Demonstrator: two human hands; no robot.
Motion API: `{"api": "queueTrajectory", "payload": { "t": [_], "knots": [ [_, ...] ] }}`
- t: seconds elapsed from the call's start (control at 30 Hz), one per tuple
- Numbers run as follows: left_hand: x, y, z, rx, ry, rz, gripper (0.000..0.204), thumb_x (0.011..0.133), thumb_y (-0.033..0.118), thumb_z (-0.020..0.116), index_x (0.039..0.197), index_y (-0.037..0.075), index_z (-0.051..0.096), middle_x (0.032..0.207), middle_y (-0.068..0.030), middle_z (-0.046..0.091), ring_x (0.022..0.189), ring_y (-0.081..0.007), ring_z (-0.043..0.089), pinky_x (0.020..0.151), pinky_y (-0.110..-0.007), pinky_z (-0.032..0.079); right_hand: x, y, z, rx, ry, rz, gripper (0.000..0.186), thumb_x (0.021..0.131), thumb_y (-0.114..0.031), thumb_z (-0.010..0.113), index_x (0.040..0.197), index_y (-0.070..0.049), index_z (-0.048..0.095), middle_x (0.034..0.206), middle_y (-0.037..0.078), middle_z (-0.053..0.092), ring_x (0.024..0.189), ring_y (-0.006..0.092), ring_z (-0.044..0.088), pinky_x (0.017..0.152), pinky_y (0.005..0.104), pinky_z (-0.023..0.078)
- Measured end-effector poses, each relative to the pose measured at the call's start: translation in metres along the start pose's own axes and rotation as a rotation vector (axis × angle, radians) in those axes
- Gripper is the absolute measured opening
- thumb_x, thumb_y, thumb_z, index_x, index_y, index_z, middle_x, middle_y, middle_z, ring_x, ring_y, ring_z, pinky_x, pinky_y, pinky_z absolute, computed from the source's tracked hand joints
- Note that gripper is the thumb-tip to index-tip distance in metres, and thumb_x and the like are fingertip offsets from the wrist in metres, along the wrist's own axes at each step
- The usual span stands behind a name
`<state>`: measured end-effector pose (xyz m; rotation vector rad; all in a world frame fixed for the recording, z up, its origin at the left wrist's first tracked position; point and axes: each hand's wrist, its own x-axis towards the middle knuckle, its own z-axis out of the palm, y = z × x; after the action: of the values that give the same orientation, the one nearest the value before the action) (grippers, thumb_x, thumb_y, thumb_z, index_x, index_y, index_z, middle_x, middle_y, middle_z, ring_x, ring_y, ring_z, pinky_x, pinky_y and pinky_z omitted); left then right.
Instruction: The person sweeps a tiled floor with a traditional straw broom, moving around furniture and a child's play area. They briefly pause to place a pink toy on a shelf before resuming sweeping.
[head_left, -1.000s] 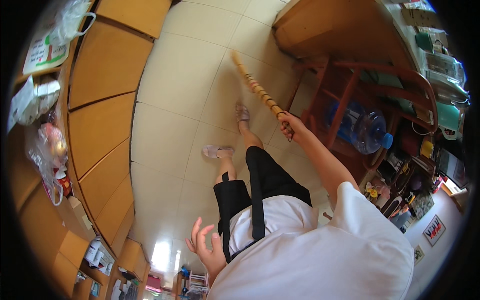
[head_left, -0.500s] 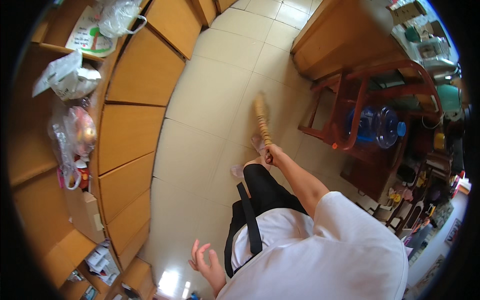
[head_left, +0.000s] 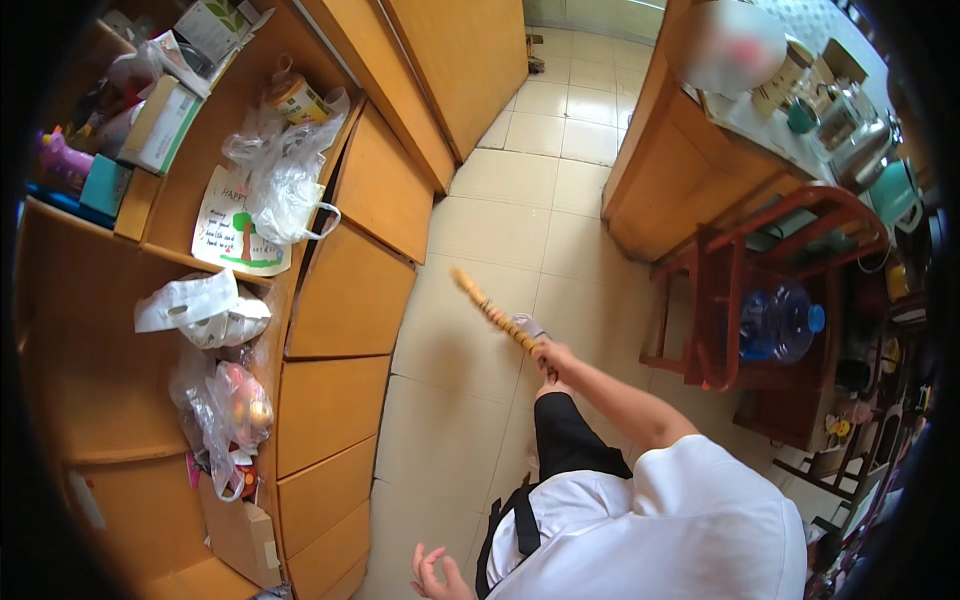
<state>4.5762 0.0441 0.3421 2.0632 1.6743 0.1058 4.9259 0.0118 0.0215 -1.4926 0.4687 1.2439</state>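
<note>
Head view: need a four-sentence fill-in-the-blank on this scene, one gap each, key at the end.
1. The right hand grips the banded stick at one ____.
2. The left hand holds ____.
3. The large bottle has a cap coloured ____.
4. The red-brown wooden chair stands toward the picture's ____ edge.

Missing words: end; nothing; blue; right.

Cream tiled floor [head_left: 450,455], wooden cabinets [head_left: 350,290] at left, reddish wooden chair [head_left: 731,320] at right
</note>
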Motion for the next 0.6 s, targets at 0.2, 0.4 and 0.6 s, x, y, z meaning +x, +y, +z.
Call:
{"api": "queueTrajectory", "payload": {
  "t": [0.2,0.4,0.6],
  "knots": [
    [0.108,0.106,0.033,-0.049,-0.106,-0.047,0.018,0.087,0.015,0.055,0.1,0.003,0.06,0.125,-0.0148,0.049,0.113,-0.0284,0.046,0.096,-0.037,0.035,0.098,-0.171,-0.057,-0.053,0.176,-0.076,0.026,0.079,-0.017,0.054,0.103,-0.018,0.045,0.053,0.008,0.047,0.033,0.0158,0.041,0.028,0.0302,0.03],
    [0.162,0.151,0.068,-0.151,-0.358,-0.256,0.019,0.088,0.012,0.054,0.103,0.002,0.058,0.126,-0.0173,0.046,0.113,-0.0274,0.047,0.096,-0.036,0.036,0.221,-0.249,-0.072,-0.297,0.371,-0.086,0.017,0.077,-0.01,0.052,0.092,-0.007,0.046,0.06,0.01,0.052,0.038,0.0202,0.05,0.032,0.0353,0.039],
    [0.221,0.192,0.072,-0.086,-0.342,-0.204,0.018,0.087,0.014,0.055,0.102,0.004,0.06,0.123,-0.0156,0.05,0.113,-0.0272,0.047,0.098,-0.037,0.031,0.166,-0.193,0.005,-0.703,0.172,0.032,0.033,0.073,-0.008,0.056,0.106,-0.006,0.053,0.062,0.01,0.055,0.048,0.02,0.055,0.04,0.0353,0.044]
  ]
}}
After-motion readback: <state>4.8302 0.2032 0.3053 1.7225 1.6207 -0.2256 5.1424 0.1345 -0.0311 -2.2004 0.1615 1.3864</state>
